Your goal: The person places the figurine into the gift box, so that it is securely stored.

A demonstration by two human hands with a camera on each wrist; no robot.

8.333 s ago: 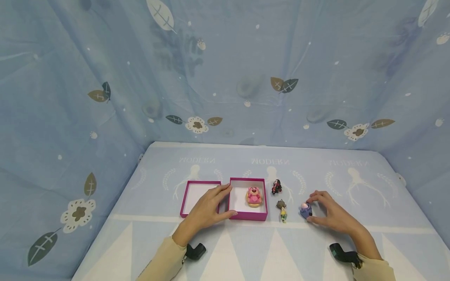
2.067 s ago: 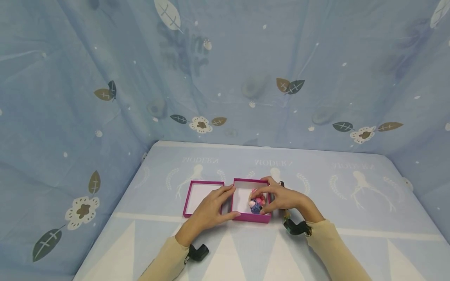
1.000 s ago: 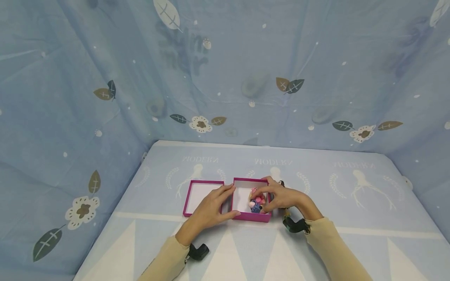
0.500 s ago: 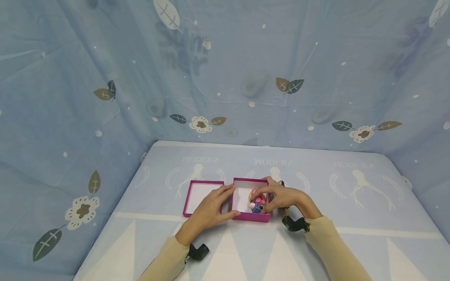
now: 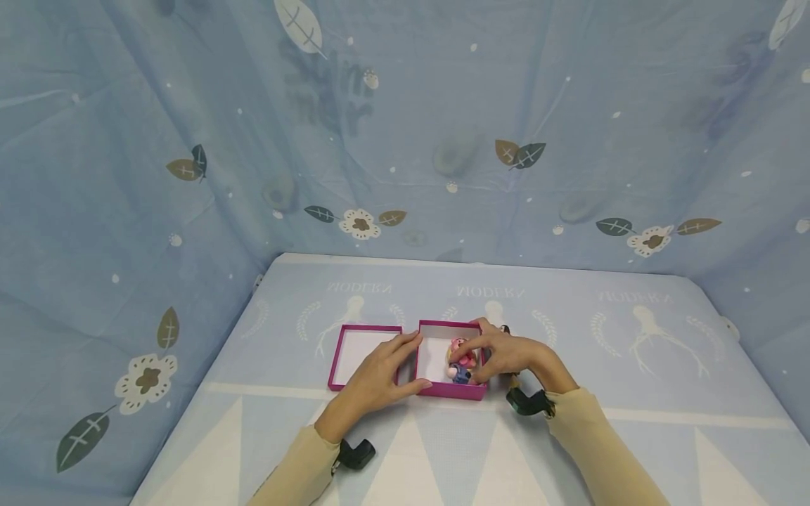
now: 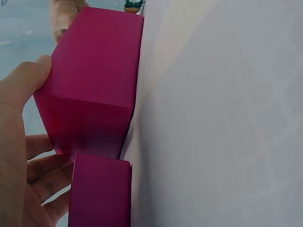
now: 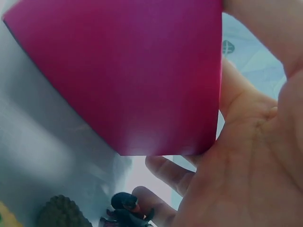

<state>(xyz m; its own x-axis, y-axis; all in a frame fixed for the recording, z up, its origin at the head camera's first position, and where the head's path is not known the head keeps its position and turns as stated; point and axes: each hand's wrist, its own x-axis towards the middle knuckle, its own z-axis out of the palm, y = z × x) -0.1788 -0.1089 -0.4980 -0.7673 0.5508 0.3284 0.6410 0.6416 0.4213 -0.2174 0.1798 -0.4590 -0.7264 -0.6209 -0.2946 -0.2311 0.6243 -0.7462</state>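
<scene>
A magenta box with a white inside stands on the table. My left hand holds its left side, thumb at the near corner and fingers along the wall, as the left wrist view also shows. A pink bear figurine sits inside, partly covered by fingers. My right hand reaches over the right wall and pinches a small blue figurine between thumb and finger, in front of the bear. The right wrist view shows the box's outer wall, which hides both figurines there.
The shallow magenta-rimmed lid lies left of the box, partly under my left hand. Right of the box are a dark figurine, a knobbly grey-green piece and something yellow, largely hidden in the head view.
My right hand has brought the blue figurine from the table at the right into the box. Over the last second the figurine has shifted slightly. My left hand stays at the box.
</scene>
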